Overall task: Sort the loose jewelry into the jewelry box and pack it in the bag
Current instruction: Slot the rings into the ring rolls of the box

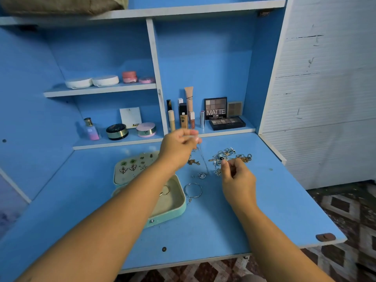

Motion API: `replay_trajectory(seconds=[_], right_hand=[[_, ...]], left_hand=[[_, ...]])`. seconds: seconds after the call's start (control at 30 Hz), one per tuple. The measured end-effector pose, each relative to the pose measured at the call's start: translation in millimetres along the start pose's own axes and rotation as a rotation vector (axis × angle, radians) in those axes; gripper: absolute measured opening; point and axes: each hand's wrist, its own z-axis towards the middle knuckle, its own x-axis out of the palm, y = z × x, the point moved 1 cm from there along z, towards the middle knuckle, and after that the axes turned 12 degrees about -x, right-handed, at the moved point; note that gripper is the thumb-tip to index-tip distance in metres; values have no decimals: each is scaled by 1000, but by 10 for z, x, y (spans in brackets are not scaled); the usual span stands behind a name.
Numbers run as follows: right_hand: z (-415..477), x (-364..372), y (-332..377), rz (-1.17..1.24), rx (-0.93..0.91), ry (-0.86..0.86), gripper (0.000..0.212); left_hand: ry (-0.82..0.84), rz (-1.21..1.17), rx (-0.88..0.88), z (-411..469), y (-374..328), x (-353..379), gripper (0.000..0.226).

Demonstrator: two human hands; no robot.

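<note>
Centre frame, my left hand pinches a thin chain, apparently; right hand curls by the pile, grip unclear. I'd lift slowly, untangling, toward the box lower left.

Blue cabinet, white-edged shelves, one white upright divider. Fold-down desk flap open, level, blue top. To the right: white ribbed wall, scuffed with dark marks. Floor in a brown-and-pale diamond pattern. Light even, soft shadows.

two bare forearms lead to a bare left hand and right hand.
</note>
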Motion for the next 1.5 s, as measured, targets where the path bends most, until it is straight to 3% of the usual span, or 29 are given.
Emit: replay_trajectory(seconds=[0.13,0.3,0.37,0.43,0.57,0.67,0.83,0.97,1.13,1.2,1.33,1.5], right_hand=[[4,18,-7,13,3,21,28],[19,25,-9,8,14,26,29],[21,23,-15,4,8,24,29],[22,21,-21,5,5,21,29],[26,23,-33,7,-5,24,28],[21,33,-29,-8,-10,43,26],[15,33,-39,-25,-27,51,26],[11,38,-39,-19,-27,57,26],[3,11,-27,8,-38,56,25],[13,6,-26,11,-45,60,25],[-13,9,-10,13,-94,81,24],[-52,5,22,0,-148,119,22]], left_hand=[[10,349,8,-25,295,16,7],[138,710,88,-44,408,-4,13],[107,932,149,-82,372,-16,17],[66,1097,154,-135,327,-49,26],[118,1183,31,-220,332,-75,50],[120,1180,2,-222,352,-62,57],[144,1189,-27,-228,331,13,45],[146,1256,-29,-254,299,50,55],[110,1269,64,-277,273,116,41],[88,1169,116,-323,294,98,29],[88,708,163,-484,386,-92,16],[-63,535,212,-633,487,-556,13]])
